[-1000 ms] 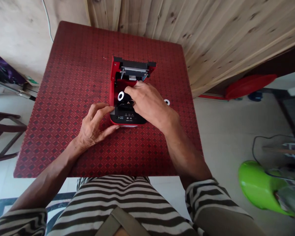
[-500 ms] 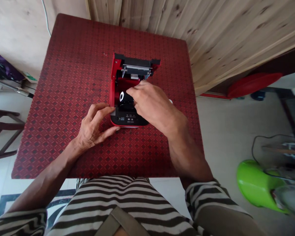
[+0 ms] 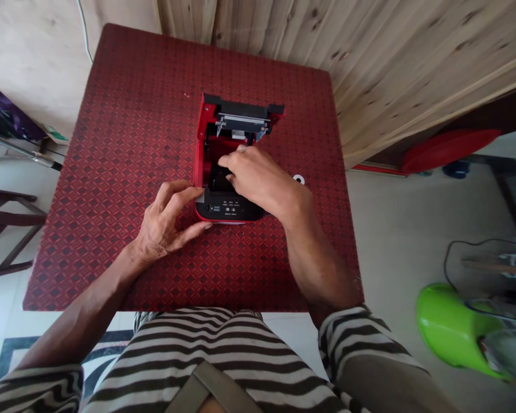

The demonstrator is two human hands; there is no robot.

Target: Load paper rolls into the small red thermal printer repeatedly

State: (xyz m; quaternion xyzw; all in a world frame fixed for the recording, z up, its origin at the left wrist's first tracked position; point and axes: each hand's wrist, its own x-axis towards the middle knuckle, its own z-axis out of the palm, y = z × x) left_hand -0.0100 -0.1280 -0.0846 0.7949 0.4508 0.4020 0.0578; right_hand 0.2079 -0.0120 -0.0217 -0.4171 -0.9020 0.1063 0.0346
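Observation:
A red-and-black printer (image 3: 229,211), probably for labels or receipts, lies on the table with its lid (image 3: 245,109) raised. My left hand (image 3: 165,221) grips its front left corner, index finger on top and thumb low at the front. Over the open paper bay, my right hand (image 3: 258,178) reaches in with its fingers bent together. Whatever they hold is hidden beneath them. A dark rounded shape (image 3: 221,183) shows under the fingertips, too dim to identify. Just right of my right wrist is a small white ring (image 3: 298,179) with a dark centre.
The table (image 3: 129,115) has a red patterned cover. Wooden boards (image 3: 275,28) stand along its far side. To the right on the floor is a green plastic object (image 3: 447,321), with a cable beside it. Part of a wooden chair (image 3: 8,221) shows at the left.
The white-cored black roll in my right hand has gone out of sight under my fingers. My right wrist has swung slightly left, uncovering the white ring. My left hand keeps its grip.

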